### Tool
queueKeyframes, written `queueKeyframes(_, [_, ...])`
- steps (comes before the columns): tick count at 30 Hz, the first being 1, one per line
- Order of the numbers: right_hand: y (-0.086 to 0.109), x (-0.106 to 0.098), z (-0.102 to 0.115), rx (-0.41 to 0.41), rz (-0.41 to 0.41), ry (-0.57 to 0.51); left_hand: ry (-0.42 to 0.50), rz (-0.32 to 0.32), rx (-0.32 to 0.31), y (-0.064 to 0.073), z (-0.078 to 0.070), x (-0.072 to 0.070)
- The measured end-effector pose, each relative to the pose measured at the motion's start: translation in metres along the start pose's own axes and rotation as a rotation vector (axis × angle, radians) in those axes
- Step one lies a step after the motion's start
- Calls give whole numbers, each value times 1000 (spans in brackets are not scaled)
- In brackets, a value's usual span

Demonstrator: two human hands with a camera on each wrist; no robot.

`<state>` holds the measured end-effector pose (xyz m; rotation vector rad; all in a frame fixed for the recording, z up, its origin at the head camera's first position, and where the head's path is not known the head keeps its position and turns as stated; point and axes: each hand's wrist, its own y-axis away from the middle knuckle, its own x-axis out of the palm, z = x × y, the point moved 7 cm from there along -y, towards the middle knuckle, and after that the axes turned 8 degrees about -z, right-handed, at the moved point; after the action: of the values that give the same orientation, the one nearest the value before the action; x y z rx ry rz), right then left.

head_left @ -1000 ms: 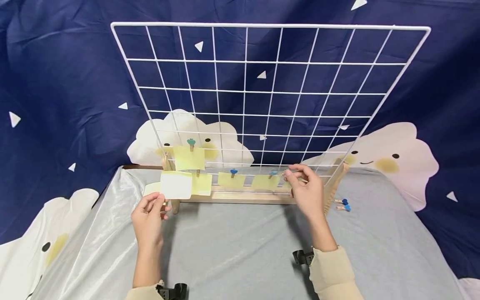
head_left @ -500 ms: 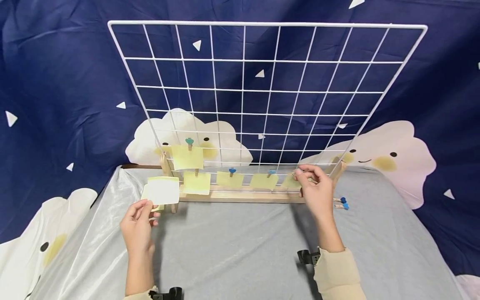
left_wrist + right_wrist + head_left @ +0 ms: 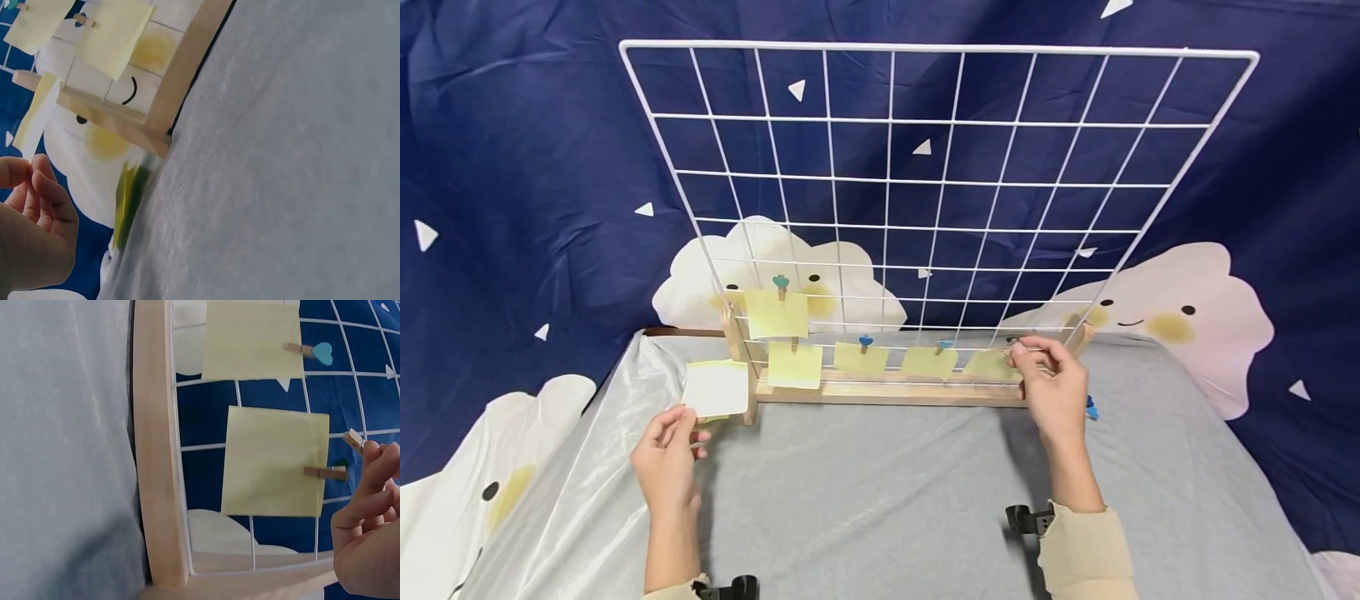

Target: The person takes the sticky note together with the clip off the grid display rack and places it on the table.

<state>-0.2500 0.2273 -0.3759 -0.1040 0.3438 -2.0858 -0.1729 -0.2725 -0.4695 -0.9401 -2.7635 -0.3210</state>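
Observation:
In the head view my left hand [image 3: 666, 458] pinches a pale yellow sticky note [image 3: 717, 388] by its lower edge, in front of the grid's left foot. The left wrist view shows this note [image 3: 39, 115] nearly edge-on between thumb and fingers. My right hand [image 3: 1054, 392] is at the grid's lower right. In the right wrist view it pinches a small wooden clothespin [image 3: 354, 440]. Just beside that, another clothespin [image 3: 325, 472] with a dark green end clips the rightmost sticky note [image 3: 275, 462] to the wire grid [image 3: 887, 181].
Several more notes hang on the grid from heart-topped clothespins, one note [image 3: 777, 314] higher at left. The grid stands in a wooden base [image 3: 887, 394] on grey cloth [image 3: 880, 500]. Blue-topped clothespins [image 3: 1092, 408] lie at right, partly hidden. More yellow notes [image 3: 127, 200] lie by the left foot.
My left hand has drawn left and down with its note, uncovering the lower left hanging note. My right hand has moved right, so the rightmost hanging note shows more.

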Motion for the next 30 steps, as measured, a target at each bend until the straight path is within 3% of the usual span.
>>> queueKeyframes(15, [-8, -21, -12, 30, -50, -36, -87, -19, -27, -6, 4, -8])
queueKeyframes(30, [-11, -51, -23, 68, -127, 31, -153, -28, -77, -14, 14, -19])
